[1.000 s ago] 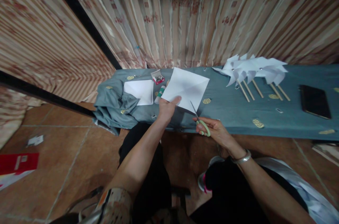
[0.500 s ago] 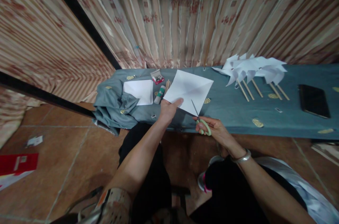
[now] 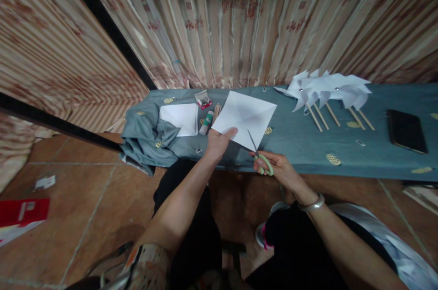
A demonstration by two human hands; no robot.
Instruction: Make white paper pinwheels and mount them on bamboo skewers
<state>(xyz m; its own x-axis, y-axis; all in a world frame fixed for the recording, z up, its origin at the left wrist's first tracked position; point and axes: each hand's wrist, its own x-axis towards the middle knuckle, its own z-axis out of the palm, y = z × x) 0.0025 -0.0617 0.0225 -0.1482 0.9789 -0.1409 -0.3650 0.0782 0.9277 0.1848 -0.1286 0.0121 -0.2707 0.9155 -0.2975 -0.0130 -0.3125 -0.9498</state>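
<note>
My left hand (image 3: 219, 140) pinches the left corner of a square white sheet of paper (image 3: 244, 114), thumb on top. Faint crease lines run across the sheet. In my right hand (image 3: 273, 164) is a pair of scissors (image 3: 264, 165) with pale green handles, my fingers closed round them. One blade lies over the paper's near corner, pointing in toward the middle; the other blade is hidden beneath the sheet. Several thin wooden sticks (image 3: 216, 111) and a green-and-grey glue stick (image 3: 206, 123) lie just left of the paper.
A stack of white paper (image 3: 179, 117) rests at the left, by a small red box of metal pins (image 3: 204, 100). Several white paper pinwheels (image 3: 328, 90) on sticks lie right of centre, and a black phone (image 3: 406, 131) farther right. Patterned curtains (image 3: 232, 25) hang behind the cloth-covered bench (image 3: 301, 153).
Almost nothing differs. Both hands, the paper and the scissors keep nearly the same position, with only a very slight shift to the right.
</note>
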